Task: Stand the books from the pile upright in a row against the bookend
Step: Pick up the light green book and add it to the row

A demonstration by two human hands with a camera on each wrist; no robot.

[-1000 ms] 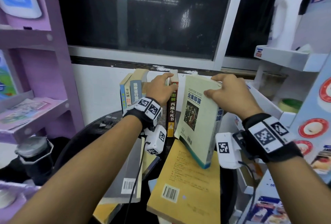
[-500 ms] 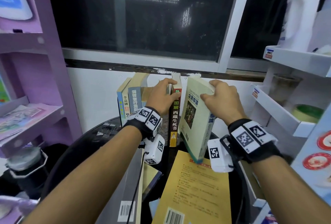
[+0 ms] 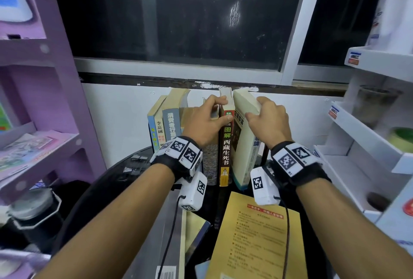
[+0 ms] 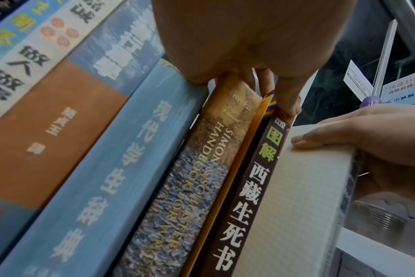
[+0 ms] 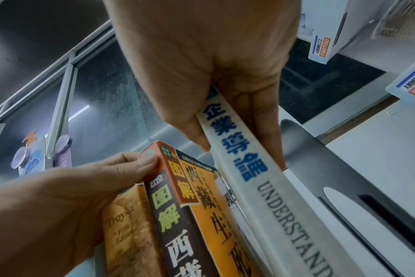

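Observation:
A row of upright books stands at the back of the round black table [image 3: 125,180]. My left hand [image 3: 220,109] grips their tops, fingers over the top of the brown-spined book [image 3: 225,151] and thumb on its spine. My right hand [image 3: 254,107] grips the top of a thick cream book [image 3: 242,149], which stands upright against the brown one's right side. In the right wrist view a grey metal bookend [image 5: 344,178] rises just right of the cream book [image 5: 261,178]. The pile lies in front: a yellow book [image 3: 257,234] and a grey book [image 3: 165,223].
A purple shelf unit [image 3: 44,82] stands to the left and white shelves [image 3: 368,140] to the right. A white wall and dark window close the back. A lidded jar [image 3: 33,207] sits at the lower left beside the table.
My right hand has swung the cream book from a tilt to upright, closing it against the brown book. My left hand has stayed on the row's tops.

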